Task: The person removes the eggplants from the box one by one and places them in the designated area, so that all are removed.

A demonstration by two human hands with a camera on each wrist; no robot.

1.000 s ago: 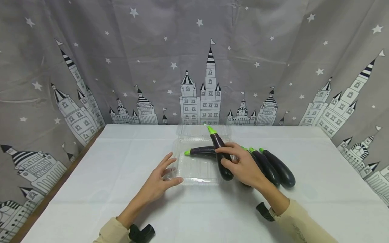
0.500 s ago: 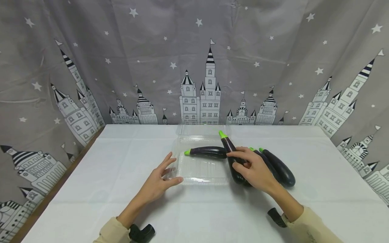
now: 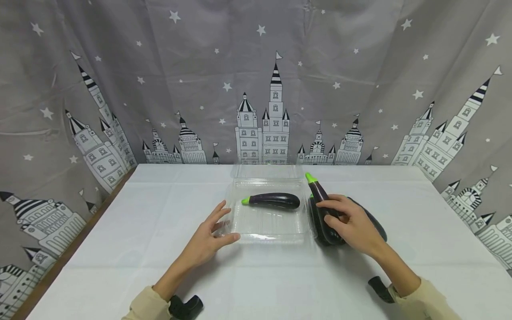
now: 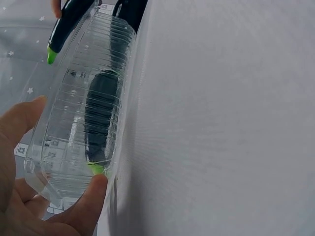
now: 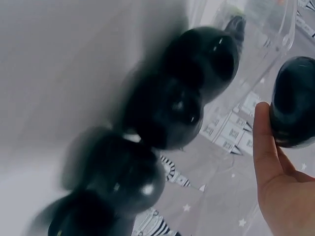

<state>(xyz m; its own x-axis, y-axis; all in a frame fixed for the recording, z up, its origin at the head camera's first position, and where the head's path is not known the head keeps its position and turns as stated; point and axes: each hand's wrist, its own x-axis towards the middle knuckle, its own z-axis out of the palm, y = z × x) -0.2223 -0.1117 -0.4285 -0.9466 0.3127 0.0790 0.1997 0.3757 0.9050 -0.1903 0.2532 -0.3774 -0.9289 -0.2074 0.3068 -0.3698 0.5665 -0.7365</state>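
On the table (image 3: 120, 249), our left hand (image 3: 208, 240) lies flat, fingers straight, steadying the tray (image 3: 268, 224), where one eggplant (image 3: 274, 200) lies. Right of the tray, our right hand (image 3: 350, 224) grasps a second eggplant (image 3: 322, 204), lifted stem-up just above the pile (image 3: 374, 222). We judge we are mid-carry; next it must swing left over the rim and lower beside the first.
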